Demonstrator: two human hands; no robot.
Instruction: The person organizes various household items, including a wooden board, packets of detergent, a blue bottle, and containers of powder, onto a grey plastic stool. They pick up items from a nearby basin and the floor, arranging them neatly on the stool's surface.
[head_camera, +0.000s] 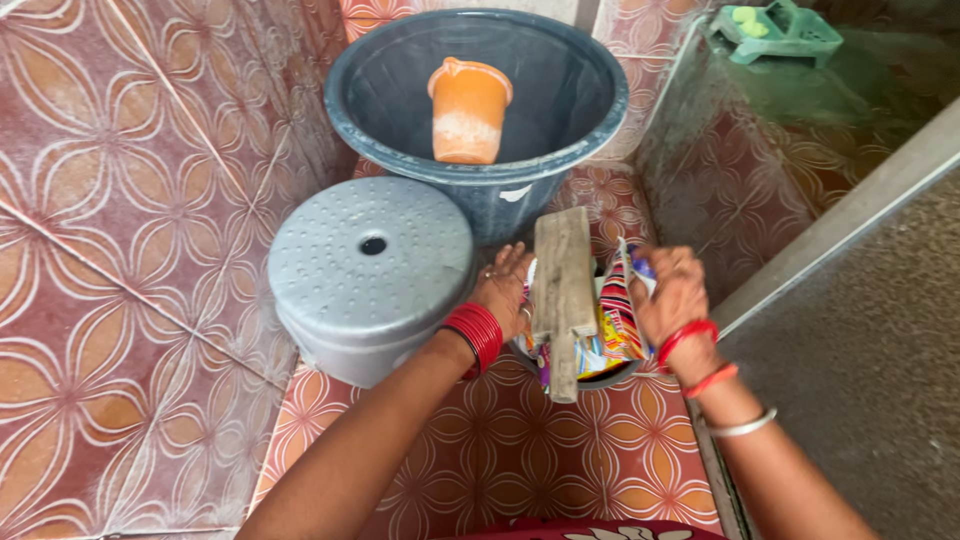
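Observation:
A small container (598, 380) stuffed with colourful cloth (612, 330) sits on the tiled floor between my hands. A worn wooden paddle (561, 290) lies across its top, handle toward me. My left hand (504, 290), with red bangles at the wrist, rests on the container's left rim beside the paddle. My right hand (668, 292) grips the cloth and the rim at the right side. Whether the left fingers clasp anything is hidden by the paddle.
A large dark blue tub (600, 90) stands behind, with an orange mug (468, 110) inside. A grey plastic stool (370, 270) stands at the left. Patterned tile walls close in at left and right. A green soap tray (785, 30) sits on a ledge; a concrete step (860, 330) lies at right.

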